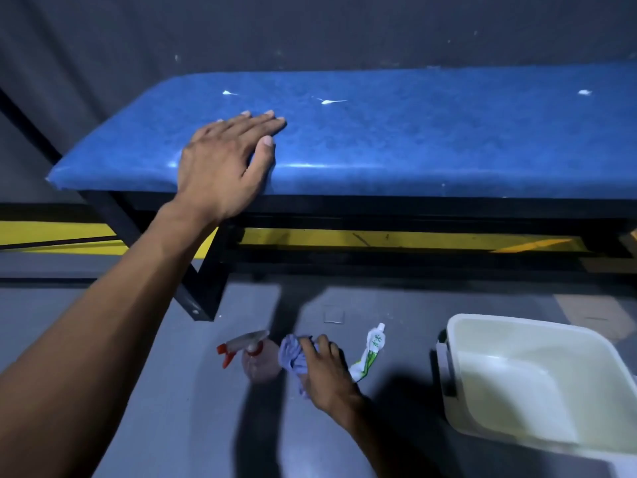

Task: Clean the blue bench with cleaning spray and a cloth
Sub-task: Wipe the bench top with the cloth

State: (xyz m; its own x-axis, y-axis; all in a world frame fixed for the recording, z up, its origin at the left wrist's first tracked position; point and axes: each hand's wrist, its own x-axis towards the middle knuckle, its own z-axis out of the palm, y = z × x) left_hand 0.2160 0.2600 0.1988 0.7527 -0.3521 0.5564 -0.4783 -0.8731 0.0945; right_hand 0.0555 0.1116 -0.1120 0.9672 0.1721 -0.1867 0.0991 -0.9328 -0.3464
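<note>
Right hand (pixel 325 369) grip around cloth (pixel 293 353)

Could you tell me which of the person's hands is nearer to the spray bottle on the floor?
Right. The right hand grips the cloth just beside the spray bottle; the left hand rests flat on the bench, well above.

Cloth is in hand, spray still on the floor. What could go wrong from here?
1. The right hand grips the cloth right beside the spray bottle; lifting could tip it.
2. The left hand rests flat on the blue bench near white smears and could spread them.
3. Wiping without spraying may only smudge.
</note>
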